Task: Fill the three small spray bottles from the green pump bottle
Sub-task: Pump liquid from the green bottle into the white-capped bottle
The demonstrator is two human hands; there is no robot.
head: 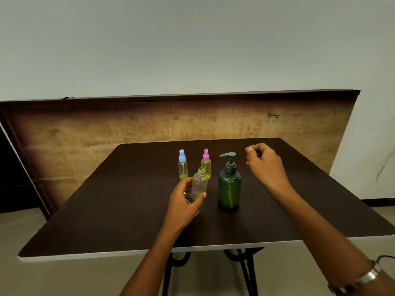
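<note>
1. Centre of the frame, on the dark table (128, 210): the left hand (183, 201) holds the uncapped spray bottle (199, 184) round its lower body, thumb and fingers curled about it.
2. Right of centre, the right hand (264, 161) hovers beside the green pump bottle (229, 184), fingers loosely curled, holding nothing visible.
3. Behind stand the blue-capped bottle (183, 165) and pink-capped bottle (206, 164).
4. Handling: the small bottle is probably light, thin, slippery plastic; a mid-body hold suits it.
5. No label or writing is legible.

Single head-worn view, forward and down, fairly near over the table (106, 210).
</note>
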